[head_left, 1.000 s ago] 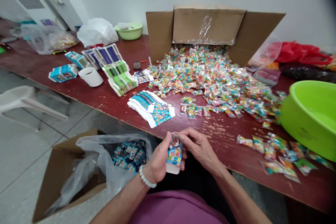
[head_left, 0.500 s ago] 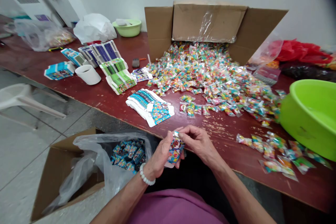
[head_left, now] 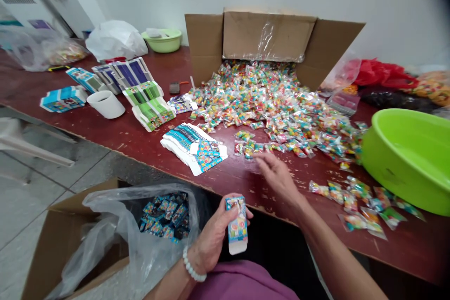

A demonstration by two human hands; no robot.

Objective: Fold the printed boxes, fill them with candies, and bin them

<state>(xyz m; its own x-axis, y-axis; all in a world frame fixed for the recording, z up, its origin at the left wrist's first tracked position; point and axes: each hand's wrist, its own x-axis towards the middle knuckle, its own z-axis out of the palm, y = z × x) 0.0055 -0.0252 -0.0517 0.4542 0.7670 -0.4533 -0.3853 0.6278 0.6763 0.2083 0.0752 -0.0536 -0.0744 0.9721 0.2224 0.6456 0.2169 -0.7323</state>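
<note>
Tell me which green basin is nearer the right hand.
The large bright green basin on the right, near the right hand; the small pale basin sits far back to the left.

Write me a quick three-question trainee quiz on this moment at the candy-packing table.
1. True or false: the left hand grips a small printed carton.
2. The right hand reaches toward: A) the green basin, B) the loose candy packets at the pile's near edge, C) the white cup.
3. Fill in: the blue cartons lie in a plastic bag inside a cardboard ____ on the floor.
Key: 1 true; 2 B; 3 box.
</note>
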